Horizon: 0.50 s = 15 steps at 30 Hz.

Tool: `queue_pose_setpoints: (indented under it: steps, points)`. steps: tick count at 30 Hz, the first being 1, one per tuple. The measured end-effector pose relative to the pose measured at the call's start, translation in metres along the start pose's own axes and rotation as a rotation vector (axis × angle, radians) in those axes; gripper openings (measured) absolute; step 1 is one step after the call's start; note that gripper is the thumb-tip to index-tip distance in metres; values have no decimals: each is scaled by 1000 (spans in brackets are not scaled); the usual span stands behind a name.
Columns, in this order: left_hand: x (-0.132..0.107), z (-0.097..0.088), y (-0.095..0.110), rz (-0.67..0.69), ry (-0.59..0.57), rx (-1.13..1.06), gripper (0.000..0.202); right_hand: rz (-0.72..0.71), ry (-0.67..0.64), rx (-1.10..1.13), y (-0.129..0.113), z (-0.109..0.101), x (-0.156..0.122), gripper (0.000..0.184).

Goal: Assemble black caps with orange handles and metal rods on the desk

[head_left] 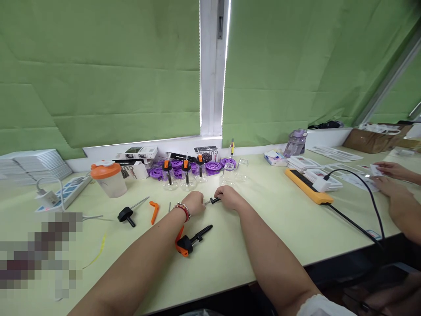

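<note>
Near the middle of the table, my left hand (pixel 193 203) is closed in a pinch at one end of a small metal spring (pixel 207 202). My right hand (pixel 227 197) pinches a small black plastic tube (pixel 215 200) that has a side tab, in line with the spring. Whether spring and tube touch is too small to tell. Below my hands lies a black knob piece with a shaft (pixel 197 238) and an orange crank handle (pixel 181 248) against it. To the left are another orange crank handle (pixel 154 212) and a black cap with a metal rod (pixel 125 214).
Behind my hands stand several glass jars with orange-and-black tops (pixel 187 175), before purple plastic parts (pixel 177 166). An orange-lidded shaker (pixel 110 180) stands left. A yellow power strip (pixel 305 186) with a black cable lies right. Another person's hands (pixel 391 177) handle papers at far right.
</note>
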<state>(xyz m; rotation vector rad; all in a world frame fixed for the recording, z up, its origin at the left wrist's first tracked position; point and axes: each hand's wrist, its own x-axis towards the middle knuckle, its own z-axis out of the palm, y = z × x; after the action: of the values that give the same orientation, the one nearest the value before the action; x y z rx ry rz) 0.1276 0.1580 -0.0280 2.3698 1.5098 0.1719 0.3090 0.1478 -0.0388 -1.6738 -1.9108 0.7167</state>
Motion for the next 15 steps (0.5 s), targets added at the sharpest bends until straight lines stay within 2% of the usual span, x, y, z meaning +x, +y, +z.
queue_pose_setpoints:
  steps: [6, 12, 15]
  points:
    - [-1, 1, 0, 14, -3, -9, 13, -8, 8, -10, 5, -1, 1, 23]
    - [-2, -1, -7, -41, -15, -51, 8, 17, 17, 16, 9, 3, 5, 19]
    - [-3, -4, -10, -83, -60, -102, 11, 6, 19, 25, 9, 8, 6, 18]
